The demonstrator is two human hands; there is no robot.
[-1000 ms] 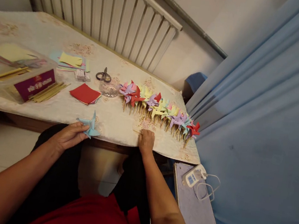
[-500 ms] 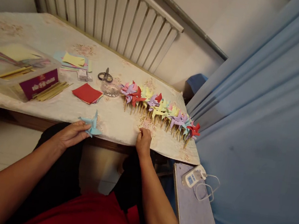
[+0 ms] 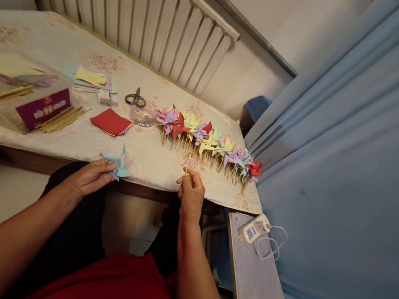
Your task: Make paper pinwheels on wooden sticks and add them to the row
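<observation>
Between the fingers of my left hand (image 3: 94, 174) is a light blue paper pinwheel (image 3: 120, 164), held just over the table's front edge. My right hand (image 3: 192, 193) is closed in a pinch on a thin wooden stick (image 3: 185, 171), mostly hidden by the fingers. The two hands are well apart. Beyond my right hand, a long row of finished pinwheels (image 3: 208, 143) in red, yellow, purple, pink and blue lies on their sticks. Past my left hand a stack of square papers (image 3: 110, 122), red on top, rests on the tablecloth.
Scissors (image 3: 136, 97) lie beside a clear dish of small pins (image 3: 142, 117). At the left are a clear plastic box (image 3: 4, 112), a bundle of sticks (image 3: 60, 120) and coloured papers (image 3: 91, 77). A white charger with a cable (image 3: 255, 228) sits on a bench (image 3: 257, 291) at right.
My right hand has turned and its fingers have lifted, with the stick now pointing more upright. My left hand still holds the blue pinwheel. The view has shifted slightly.
</observation>
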